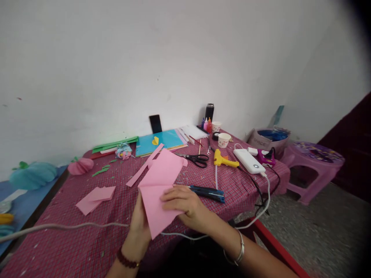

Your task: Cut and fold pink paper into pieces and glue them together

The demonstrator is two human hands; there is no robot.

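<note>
A large pink sheet of paper (161,181), folded with a crease across it, lies on the red checked tablecloth (87,239). My left hand (138,223) grips its lower left edge from underneath, fingers mostly hidden behind the sheet. My right hand (183,204) presses flat on the sheet's lower right part, fingers together on the paper. A blue utility knife (209,193) lies just right of my right hand.
Folded pink squares (95,197), a pink strip (145,165), black scissors (197,159), a yellow glue gun (223,160), a white power bank (248,160), paper cups (223,139), coloured sheets (162,141), a white cable (72,227) and a purple stool (313,166) are around.
</note>
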